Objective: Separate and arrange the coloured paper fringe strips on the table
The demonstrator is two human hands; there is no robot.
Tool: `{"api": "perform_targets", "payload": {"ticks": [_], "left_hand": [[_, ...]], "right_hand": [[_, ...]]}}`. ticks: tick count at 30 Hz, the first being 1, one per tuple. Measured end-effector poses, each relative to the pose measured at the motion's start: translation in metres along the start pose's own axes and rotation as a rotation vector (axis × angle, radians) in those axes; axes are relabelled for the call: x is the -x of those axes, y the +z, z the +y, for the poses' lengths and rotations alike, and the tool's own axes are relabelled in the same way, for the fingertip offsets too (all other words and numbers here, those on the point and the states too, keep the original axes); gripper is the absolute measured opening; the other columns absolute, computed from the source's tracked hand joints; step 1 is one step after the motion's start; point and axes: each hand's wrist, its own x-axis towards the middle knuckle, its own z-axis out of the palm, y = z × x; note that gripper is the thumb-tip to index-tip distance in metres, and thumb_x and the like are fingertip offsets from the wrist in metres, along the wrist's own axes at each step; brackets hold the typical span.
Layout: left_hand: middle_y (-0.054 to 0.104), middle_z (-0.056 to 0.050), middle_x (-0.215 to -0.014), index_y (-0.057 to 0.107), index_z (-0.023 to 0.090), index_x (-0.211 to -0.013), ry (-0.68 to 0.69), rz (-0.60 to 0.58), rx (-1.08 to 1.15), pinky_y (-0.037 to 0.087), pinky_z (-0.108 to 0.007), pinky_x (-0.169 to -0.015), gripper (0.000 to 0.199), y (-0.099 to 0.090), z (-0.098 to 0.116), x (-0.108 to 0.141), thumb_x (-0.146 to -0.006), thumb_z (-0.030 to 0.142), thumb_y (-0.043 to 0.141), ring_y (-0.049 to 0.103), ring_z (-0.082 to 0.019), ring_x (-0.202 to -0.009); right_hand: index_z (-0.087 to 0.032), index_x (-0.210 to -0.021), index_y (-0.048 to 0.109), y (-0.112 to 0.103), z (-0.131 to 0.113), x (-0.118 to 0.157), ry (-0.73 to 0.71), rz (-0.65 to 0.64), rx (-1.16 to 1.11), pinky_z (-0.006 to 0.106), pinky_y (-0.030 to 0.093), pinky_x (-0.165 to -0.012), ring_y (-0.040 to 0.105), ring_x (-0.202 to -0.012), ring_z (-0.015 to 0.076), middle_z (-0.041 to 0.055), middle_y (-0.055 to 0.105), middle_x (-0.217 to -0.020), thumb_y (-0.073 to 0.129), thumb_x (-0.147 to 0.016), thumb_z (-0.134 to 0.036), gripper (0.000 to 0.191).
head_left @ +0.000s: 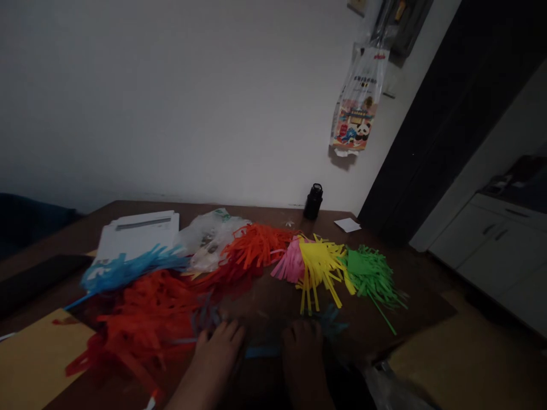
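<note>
A short blue paper strip lies flat on the desk at its near edge, spanning the gap between the two hands. The left hand rests palm down with fingers spread, fingertips at the strip's left end. The right hand rests likewise, fingers loosely spread, fingertips at the strip's right end. Whether either hand pinches the strip cannot be told; the area is dim.

Directly beyond the strip lies a small cluster of dark blue strips. Left of the strip is a large red strip pile; beyond that, a light blue pile. Beyond the strip and to the right lie an orange pile, a pink pile, a yellow pile and a green pile.

Risks, as judgement: the strips are thin and light, so a sideways sweep of either hand could drag red strips into the blue ones. Pulling both ends apart could tear the strip. Low light makes dark strips hard to separate from the dark surface.

The desk is dark brown wood. Far beyond the strip stand a black bottle, a white box and a clear plastic bag. A printed bag hangs on the white wall. A dark door frame and white cabinets stand to the right.
</note>
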Motion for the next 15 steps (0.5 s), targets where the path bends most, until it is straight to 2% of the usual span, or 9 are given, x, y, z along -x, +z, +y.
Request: {"api": "perform_targets", "payload": {"ticks": [2,4,6,8,12,15], "left_hand": [[0.072,-0.011,-0.11,0.072,0.022,-0.101,0.05,0.033,0.024,0.036,-0.048,-0.09,0.036,0.007,-0.004,0.0,-0.081,0.002,0.049,0.059,-0.029,-0.107],[0.074,-0.005,-0.098,0.074,0.027,-0.09,0.119,0.07,0.057,0.032,-0.046,-0.096,0.028,0.014,-0.008,0.001,-0.081,0.005,0.059,0.06,-0.025,-0.101],[0.073,-0.001,-0.088,0.074,0.03,-0.08,0.168,0.106,0.083,0.027,-0.046,-0.099,0.02,0.019,-0.011,0.001,-0.08,0.011,0.066,0.06,-0.023,-0.095],[0.073,0.001,-0.084,0.073,0.031,-0.077,0.203,0.126,0.103,0.026,-0.046,-0.1,0.021,0.02,-0.013,0.0,-0.081,0.011,0.066,0.06,-0.022,-0.093],[0.073,0.0,-0.081,0.07,0.026,-0.073,0.234,0.125,0.138,0.031,-0.044,-0.096,0.022,0.01,-0.01,-0.004,-0.079,0.007,0.062,0.062,-0.021,-0.091],[0.072,-0.002,-0.085,0.067,0.022,-0.076,0.208,0.123,0.16,0.037,-0.04,-0.085,0.019,-0.004,-0.006,-0.003,-0.075,0.005,0.057,0.062,-0.022,-0.088]], "right_hand": [[-0.02,-0.075,0.057,-0.002,-0.003,-0.002,-0.104,0.071,-0.134,0.042,0.035,-0.086,0.055,-0.077,0.0211,0.0019,0.062,-0.077,0.065,-0.08,-0.005,0.017],[-0.02,-0.073,0.056,-0.004,-0.004,-0.004,-0.185,0.104,-0.224,0.038,0.035,-0.086,0.055,-0.075,0.0185,-0.0003,0.061,-0.075,0.062,-0.085,-0.011,0.017],[-0.021,-0.072,0.057,-0.005,-0.005,-0.004,-0.192,0.091,-0.252,0.037,0.034,-0.086,0.055,-0.075,0.0179,-0.0014,0.061,-0.074,0.062,-0.087,-0.014,0.018],[-0.021,-0.072,0.058,-0.004,-0.006,-0.006,-0.177,0.064,-0.253,0.038,0.032,-0.087,0.055,-0.077,0.0186,-0.0016,0.062,-0.075,0.065,-0.086,-0.017,0.016],[-0.022,-0.074,0.06,0.002,-0.014,-0.013,-0.225,0.071,-0.221,0.039,0.032,-0.084,0.055,-0.075,0.0194,-0.0009,0.063,-0.075,0.069,-0.084,-0.025,0.014],[-0.02,-0.071,0.058,0.007,-0.021,-0.019,-0.274,0.112,-0.2,0.038,0.032,-0.08,0.054,-0.07,0.0184,-0.0004,0.063,-0.071,0.064,-0.086,-0.019,0.017]]}}
